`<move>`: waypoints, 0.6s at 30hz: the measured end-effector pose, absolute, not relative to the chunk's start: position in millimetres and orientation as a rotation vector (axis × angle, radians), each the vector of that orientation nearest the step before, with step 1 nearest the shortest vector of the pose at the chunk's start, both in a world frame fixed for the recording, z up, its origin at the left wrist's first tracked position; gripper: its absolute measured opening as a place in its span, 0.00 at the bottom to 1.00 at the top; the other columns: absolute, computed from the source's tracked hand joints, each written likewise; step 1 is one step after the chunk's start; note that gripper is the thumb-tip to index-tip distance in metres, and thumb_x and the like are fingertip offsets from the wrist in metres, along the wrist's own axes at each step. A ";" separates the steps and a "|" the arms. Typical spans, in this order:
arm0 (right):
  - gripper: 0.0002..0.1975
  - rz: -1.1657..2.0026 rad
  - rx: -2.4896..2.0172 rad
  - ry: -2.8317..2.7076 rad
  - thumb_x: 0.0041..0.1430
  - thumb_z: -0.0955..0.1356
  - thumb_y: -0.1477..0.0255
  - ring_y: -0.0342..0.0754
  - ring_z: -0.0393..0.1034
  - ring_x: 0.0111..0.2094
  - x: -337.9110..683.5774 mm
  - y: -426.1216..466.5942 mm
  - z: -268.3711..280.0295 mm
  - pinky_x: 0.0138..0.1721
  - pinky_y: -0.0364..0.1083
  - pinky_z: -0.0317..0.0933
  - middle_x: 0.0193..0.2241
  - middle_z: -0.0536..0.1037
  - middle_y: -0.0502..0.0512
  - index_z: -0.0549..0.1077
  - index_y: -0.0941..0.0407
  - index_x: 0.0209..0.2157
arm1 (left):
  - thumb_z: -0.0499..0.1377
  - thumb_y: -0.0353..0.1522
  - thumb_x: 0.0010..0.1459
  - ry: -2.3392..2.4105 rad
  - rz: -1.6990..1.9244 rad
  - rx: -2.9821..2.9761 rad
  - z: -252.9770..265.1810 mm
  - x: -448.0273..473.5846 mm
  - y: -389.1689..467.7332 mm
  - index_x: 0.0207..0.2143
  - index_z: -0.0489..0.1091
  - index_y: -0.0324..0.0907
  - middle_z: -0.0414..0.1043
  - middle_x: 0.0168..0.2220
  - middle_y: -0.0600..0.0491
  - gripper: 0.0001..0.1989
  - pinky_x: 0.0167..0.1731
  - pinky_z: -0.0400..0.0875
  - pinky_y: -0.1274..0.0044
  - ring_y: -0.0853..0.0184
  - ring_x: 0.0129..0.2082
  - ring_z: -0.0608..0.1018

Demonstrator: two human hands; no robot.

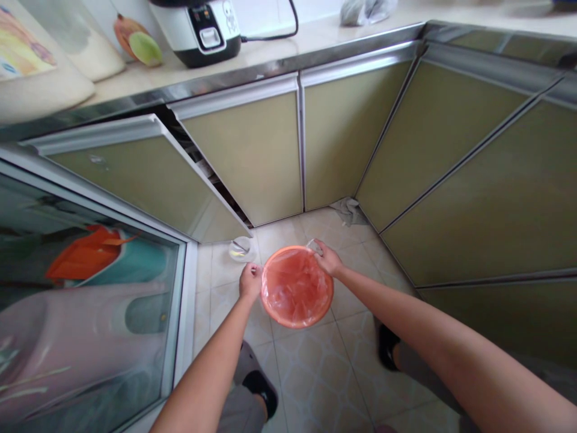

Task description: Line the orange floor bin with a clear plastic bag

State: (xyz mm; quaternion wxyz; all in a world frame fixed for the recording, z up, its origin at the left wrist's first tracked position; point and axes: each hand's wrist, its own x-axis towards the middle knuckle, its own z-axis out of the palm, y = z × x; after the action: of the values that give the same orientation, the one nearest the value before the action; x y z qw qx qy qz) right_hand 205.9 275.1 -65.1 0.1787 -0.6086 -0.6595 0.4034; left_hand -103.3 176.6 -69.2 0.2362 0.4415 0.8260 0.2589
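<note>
An orange round bin [280,308] is low over the tiled floor between my feet, and I cannot tell whether it touches the tiles. A clear plastic bag [297,282] lines its inside and folds over the rim in places. At the bin's left side my left hand [250,281] is closed on the edge of the bag. My right hand [327,258] is closed at the upper right of the rim, with a bunched bit of the bag showing between its fingers.
A small clear bowl [242,249] sits on the floor left of the bin. One cabinet door [148,174] stands ajar. Grey cloth or plastic [350,211] lies in the cabinet corner. A rice cooker [205,31] is on the counter, and a glass door [85,300] lies left.
</note>
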 end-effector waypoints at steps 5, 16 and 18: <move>0.32 1.161 -1.718 -1.858 0.70 0.64 0.63 0.55 0.68 0.65 197.5 277.3 -71.1 0.66 0.52 0.61 0.65 0.72 0.59 0.60 0.52 0.73 | 0.50 0.37 0.68 2.269 0.722 1.139 -74.9 -107.7 193.4 0.37 0.67 0.47 0.76 0.33 0.55 0.08 0.37 0.69 0.77 0.66 0.35 0.79; 0.37 1.274 -1.727 -1.780 0.67 0.66 0.59 0.54 0.62 0.69 187.1 288.1 -93.6 0.69 0.53 0.56 0.69 0.67 0.59 0.57 0.51 0.74 | 0.55 0.38 0.61 2.213 0.764 0.972 -94.2 -115.9 215.6 0.32 0.68 0.45 0.75 0.30 0.54 0.08 0.36 0.70 0.77 0.65 0.33 0.79; 0.38 1.289 -1.724 -1.802 0.66 0.67 0.60 0.55 0.63 0.68 188.7 290.4 -97.2 0.68 0.53 0.56 0.69 0.67 0.60 0.57 0.52 0.74 | 0.56 0.39 0.60 2.192 0.763 0.931 -98.7 -114.0 216.4 0.33 0.69 0.44 0.76 0.29 0.54 0.08 0.34 0.71 0.77 0.65 0.32 0.79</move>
State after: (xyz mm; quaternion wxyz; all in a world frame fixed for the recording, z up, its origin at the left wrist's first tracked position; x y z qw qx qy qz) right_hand 188.7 290.4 -97.2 0.1663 -0.6055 -0.6331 0.4527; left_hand -114.0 216.4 -98.7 0.3149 0.3532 0.8320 0.2896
